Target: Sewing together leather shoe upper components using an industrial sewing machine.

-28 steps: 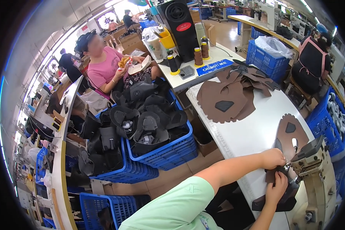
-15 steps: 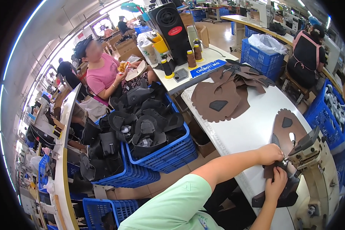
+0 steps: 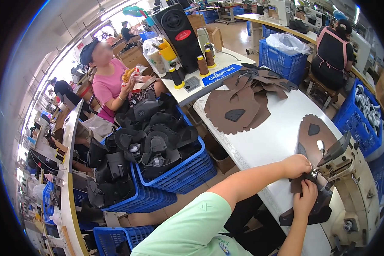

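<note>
Now, left hand (image 3: 297, 165) has its fingers curled, right hand (image 3: 307, 196) touches brown piece (image 3: 295, 185), and any pinching I cannot tell.

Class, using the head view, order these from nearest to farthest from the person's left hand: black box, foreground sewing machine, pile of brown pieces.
1. Foreground sewing machine: just right of the left hand.
2. Pile of brown pieces: up and left.
3. Black box: farthest up and left.

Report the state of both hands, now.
Left hand: curled beside the sewing machine; grip cannot be told.
Right hand: touching a brown piece; whether gripping cannot be told.
</note>
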`<state>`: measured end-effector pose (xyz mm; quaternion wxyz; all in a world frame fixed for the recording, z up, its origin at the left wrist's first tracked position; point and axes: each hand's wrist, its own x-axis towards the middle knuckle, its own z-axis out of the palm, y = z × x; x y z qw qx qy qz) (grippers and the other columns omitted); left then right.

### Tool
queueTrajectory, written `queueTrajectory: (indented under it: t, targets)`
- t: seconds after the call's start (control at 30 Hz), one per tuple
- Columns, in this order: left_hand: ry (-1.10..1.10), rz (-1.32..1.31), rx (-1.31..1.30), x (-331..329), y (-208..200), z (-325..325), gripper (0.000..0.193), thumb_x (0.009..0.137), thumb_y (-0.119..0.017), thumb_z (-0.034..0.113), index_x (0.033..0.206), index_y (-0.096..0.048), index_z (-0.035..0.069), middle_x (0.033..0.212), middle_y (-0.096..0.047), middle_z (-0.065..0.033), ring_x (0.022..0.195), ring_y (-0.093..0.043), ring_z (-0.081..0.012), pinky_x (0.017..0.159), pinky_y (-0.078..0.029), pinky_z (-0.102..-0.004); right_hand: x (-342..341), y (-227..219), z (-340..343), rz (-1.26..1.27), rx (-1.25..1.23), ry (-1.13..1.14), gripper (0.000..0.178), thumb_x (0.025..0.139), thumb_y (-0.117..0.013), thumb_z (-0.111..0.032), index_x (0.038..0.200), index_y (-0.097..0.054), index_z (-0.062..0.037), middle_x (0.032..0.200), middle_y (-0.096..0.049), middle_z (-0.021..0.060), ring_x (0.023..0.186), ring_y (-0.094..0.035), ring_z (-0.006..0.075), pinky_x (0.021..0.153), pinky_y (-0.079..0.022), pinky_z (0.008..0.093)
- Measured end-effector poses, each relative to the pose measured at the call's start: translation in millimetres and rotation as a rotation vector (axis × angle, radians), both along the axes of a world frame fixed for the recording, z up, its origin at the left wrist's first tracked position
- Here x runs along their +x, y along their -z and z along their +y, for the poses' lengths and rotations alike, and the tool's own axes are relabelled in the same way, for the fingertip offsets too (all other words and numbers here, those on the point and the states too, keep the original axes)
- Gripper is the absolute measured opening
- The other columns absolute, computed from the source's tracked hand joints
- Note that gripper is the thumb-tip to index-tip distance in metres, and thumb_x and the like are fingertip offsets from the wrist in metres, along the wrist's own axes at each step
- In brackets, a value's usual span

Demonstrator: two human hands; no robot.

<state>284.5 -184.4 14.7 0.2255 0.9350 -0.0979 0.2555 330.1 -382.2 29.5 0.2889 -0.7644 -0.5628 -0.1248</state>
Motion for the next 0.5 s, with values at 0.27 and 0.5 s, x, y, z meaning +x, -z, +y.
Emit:
queueTrajectory:
  t: [0.27, 0.5]
  targets:
    - [0.01, -0.041, -0.008, 0.7, 0.6, 0.4, 0.026, 0.067, -0.066, 0.005, 0.093, -0.066, 0.006, 0.102, -0.069, -0.0098, 0.107, -0.063, -0.0279, 0.098, -0.045, -0.0431, -0.3, 0.7, 0.0, 0.0, -0.01, 0.006, 0.039, 0.069, -0.057, -0.002, 0.107, -0.065, 0.0017, 0.114, -0.061, 0.0157, 0.112, -0.054, 0.0354, 0.099, -0.039, 0.0469]
    - [0.007, -0.004, 0.004, 0.2, -0.4, 0.8, 0.028, 0.067, -0.065, 0.005, 0.096, -0.066, 0.005, 0.103, -0.069, -0.0104, 0.107, -0.063, -0.0287, 0.098, -0.045, -0.0427, -0.6, -0.4, 0.1, 0.007, -0.008, 0.004, 0.038, 0.07, -0.057, -0.003, 0.107, -0.065, 0.0017, 0.113, -0.061, 0.0154, 0.112, -0.054, 0.0351, 0.099, -0.039, 0.0468]
